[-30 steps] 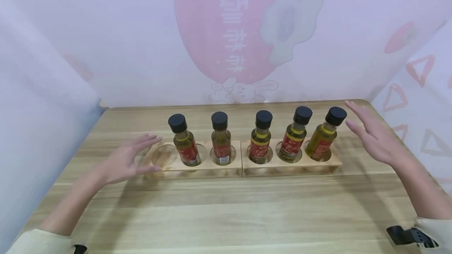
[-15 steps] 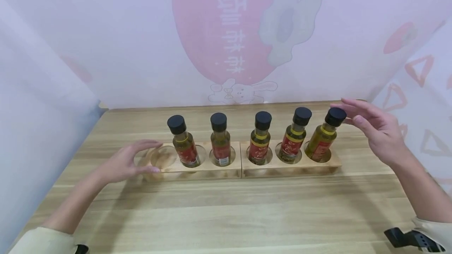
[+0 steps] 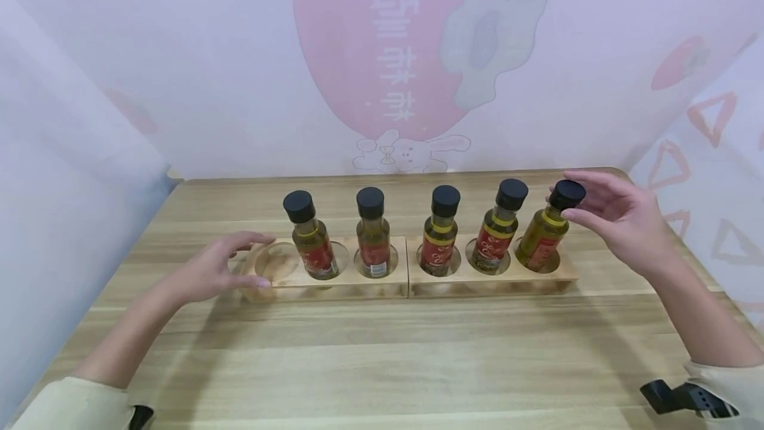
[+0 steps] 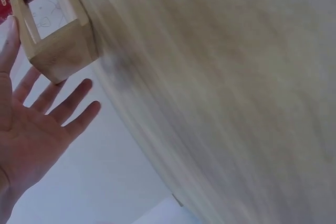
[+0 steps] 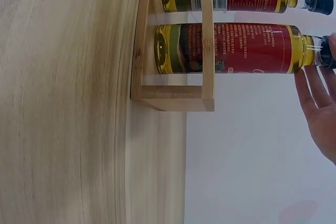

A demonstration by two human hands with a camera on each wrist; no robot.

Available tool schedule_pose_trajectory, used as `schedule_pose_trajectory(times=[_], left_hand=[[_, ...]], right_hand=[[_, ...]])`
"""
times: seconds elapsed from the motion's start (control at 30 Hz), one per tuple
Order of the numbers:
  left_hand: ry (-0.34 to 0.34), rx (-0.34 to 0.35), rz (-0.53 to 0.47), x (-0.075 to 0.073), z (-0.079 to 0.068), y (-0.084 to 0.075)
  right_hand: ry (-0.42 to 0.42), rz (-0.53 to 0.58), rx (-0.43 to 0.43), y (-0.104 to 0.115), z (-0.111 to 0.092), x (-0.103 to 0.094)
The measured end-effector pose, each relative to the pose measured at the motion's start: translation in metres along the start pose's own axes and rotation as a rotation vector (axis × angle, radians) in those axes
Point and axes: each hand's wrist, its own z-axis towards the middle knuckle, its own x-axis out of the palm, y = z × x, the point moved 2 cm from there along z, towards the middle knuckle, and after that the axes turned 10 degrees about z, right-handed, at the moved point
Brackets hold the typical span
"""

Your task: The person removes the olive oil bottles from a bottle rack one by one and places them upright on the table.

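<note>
Two pale wooden racks with round holes, a left rack (image 3: 358, 283) and a right rack (image 3: 495, 280), stand end to end on the table. Several black-capped oil bottles with red labels stand in them. My right hand (image 3: 627, 224) grips the rightmost oil bottle (image 3: 540, 237) at its cap, thumb in front and fingers behind; the bottle leans right and sits in its hole. Around the left rack's outer end, my left hand (image 3: 209, 271) spreads loosely, thumb at the front edge and fingers past the end (image 4: 63, 51). The leftmost hole (image 3: 279, 264) holds no bottle.
Other oil bottles, such as the middle one (image 3: 440, 244), stand in the remaining holes. Wood-grain table (image 3: 382, 363) extends in front of the racks. A pale printed cloth wall (image 3: 239, 85) rises behind the table, with more cloth at both sides.
My right hand has moved left from beside the rightmost bottle and closed its fingers and thumb around the cap. My left hand stays at the left rack's end, and the bottles keep their places.
</note>
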Motion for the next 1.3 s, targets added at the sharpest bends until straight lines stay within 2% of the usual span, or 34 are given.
schedule_pose_trajectory(times=[0.23, 0.4, 0.63, 0.9, 1.07, 1.2, 1.3], left_hand=[[0.047, -0.028, -0.032, -0.002, 0.001, -0.003], [0.053, -0.034, -0.035, -0.002, 0.001, -0.003], [0.061, -0.041, -0.048, -0.001, 0.001, -0.002], [0.060, -0.044, -0.055, -0.006, 0.002, -0.006], [0.068, -0.046, -0.063, -0.006, 0.001, -0.007], [0.066, -0.044, -0.065, -0.004, 0.000, -0.005], [0.062, -0.040, -0.061, -0.003, 0.000, -0.004]], right_hand=[[-0.020, 0.046, -0.054, 0.001, 0.003, 0.002], [-0.042, 0.085, -0.025, 0.002, 0.003, 0.003], [-0.113, 0.029, 0.052, 0.004, 0.003, 0.004], [-0.125, 0.035, 0.034, 0.009, 0.005, 0.003], [-0.185, -0.027, 0.044, 0.013, 0.003, 0.001], [-0.192, 0.013, 0.029, 0.016, 0.003, 0.001], [-0.155, 0.119, -0.013, 0.018, 0.005, 0.001]])
